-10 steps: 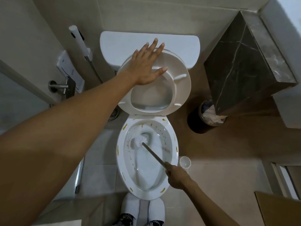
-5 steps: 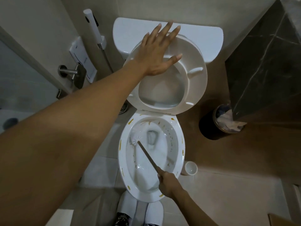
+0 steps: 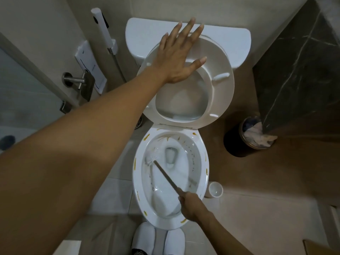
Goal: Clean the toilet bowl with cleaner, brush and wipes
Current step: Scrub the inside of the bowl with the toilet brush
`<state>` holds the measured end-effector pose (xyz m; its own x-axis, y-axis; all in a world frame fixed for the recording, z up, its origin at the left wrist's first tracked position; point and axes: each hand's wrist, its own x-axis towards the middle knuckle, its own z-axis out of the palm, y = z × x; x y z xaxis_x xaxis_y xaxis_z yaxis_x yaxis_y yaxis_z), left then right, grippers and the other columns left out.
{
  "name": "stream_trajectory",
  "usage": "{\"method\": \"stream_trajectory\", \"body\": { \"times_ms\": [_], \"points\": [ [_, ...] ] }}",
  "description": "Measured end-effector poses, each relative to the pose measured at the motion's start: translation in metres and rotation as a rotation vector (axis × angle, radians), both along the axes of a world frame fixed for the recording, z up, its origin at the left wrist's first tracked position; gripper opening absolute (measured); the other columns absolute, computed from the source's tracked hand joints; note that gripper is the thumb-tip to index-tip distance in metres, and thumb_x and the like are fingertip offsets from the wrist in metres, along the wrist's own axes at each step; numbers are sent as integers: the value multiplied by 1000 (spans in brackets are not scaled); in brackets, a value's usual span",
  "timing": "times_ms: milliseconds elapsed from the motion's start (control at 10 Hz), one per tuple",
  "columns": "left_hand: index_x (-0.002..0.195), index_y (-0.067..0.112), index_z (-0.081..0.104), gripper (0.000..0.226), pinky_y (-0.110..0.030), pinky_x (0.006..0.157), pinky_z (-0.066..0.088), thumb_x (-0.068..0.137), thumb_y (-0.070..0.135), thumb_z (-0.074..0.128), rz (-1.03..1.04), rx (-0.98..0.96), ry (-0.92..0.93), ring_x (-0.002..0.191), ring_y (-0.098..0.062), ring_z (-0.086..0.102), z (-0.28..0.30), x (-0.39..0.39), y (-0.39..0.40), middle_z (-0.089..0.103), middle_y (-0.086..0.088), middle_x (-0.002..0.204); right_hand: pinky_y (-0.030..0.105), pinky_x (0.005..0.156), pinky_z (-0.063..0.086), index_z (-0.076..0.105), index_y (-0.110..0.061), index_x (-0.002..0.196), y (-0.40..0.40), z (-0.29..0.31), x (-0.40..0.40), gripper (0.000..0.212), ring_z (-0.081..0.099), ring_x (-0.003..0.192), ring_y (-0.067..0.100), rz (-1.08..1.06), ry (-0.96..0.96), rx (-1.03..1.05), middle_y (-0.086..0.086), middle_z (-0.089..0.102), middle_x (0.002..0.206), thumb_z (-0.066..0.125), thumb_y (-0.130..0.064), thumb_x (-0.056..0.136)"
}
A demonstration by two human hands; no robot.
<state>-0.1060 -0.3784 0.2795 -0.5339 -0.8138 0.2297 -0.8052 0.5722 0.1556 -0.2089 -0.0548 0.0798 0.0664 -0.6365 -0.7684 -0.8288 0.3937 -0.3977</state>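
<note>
Beige walls (image 3: 46, 24) close in tight, pale floor tiles (image 3: 257, 218) below. Dark marble counter (image 3: 294, 70) looms at right, a dark waste bin (image 3: 237, 142) beneath it.

One head-worn view only, nothing else to overlap with. It looks steeply down and forward from above the toilet bowl (image 3: 171, 179), wide-angle, edges bowed. Slippers (image 3: 158, 238) sit at the bottom edge, cistern (image 3: 230, 41) and wall at the top. Left forearm fills the near left, very close to the lens; bin (image 3: 252, 135) off to the right.
</note>
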Motion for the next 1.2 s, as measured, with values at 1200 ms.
{"method": "stream_trajectory", "body": {
  "times_ms": [1200],
  "points": [
    [152, 26, 1, 75, -51, 117, 3, 93, 63, 27, -22, 65, -6, 147, -27, -3, 8, 3, 0, -4, -1, 160, 23, 45, 31, 51, -37, 126, -40, 51, -25, 32, 32, 49, 12, -25, -4, 361, 1, 41, 68, 32, -35, 101]
  ]
}}
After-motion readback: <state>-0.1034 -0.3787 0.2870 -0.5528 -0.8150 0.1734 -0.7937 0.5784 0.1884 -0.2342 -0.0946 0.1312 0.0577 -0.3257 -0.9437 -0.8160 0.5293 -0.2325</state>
